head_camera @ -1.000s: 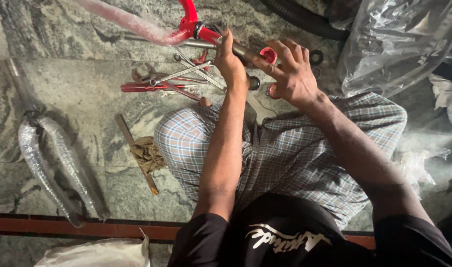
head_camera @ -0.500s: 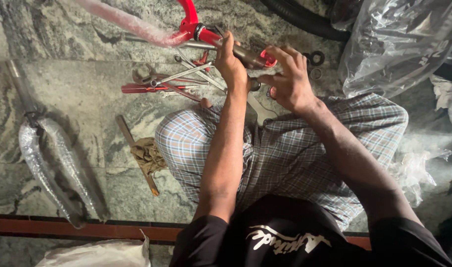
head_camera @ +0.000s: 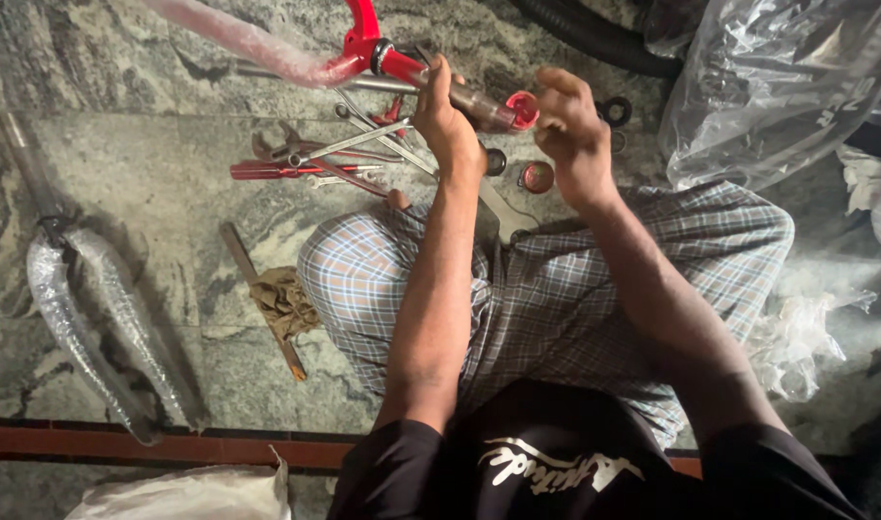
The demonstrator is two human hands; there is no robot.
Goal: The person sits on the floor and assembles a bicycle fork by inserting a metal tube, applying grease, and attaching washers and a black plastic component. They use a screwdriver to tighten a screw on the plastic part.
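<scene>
I sit on a stone floor with checked cloth over my knees. My left hand (head_camera: 447, 120) grips a red bicycle frame tube (head_camera: 387, 60) near its open end. My right hand (head_camera: 567, 135) is curled at the tube's red end (head_camera: 524, 109), fingertips touching it; what it holds, if anything, is hidden. A small round red cup (head_camera: 537, 176) and a dark ring (head_camera: 496, 161) lie on the floor just below my hands.
Spanners, pliers and a red-handled screwdriver (head_camera: 296, 164) lie left of my hands. A plastic-wrapped bicycle fork (head_camera: 93, 308) lies far left. A rag on a flat bar (head_camera: 281, 299), clear plastic sheeting (head_camera: 777, 87) and a black tyre (head_camera: 594, 39) are around.
My right hand has drawn back from spreading over the tube's end, so the red end now shows. The view has shifted slightly; my left hand keeps its grip.
</scene>
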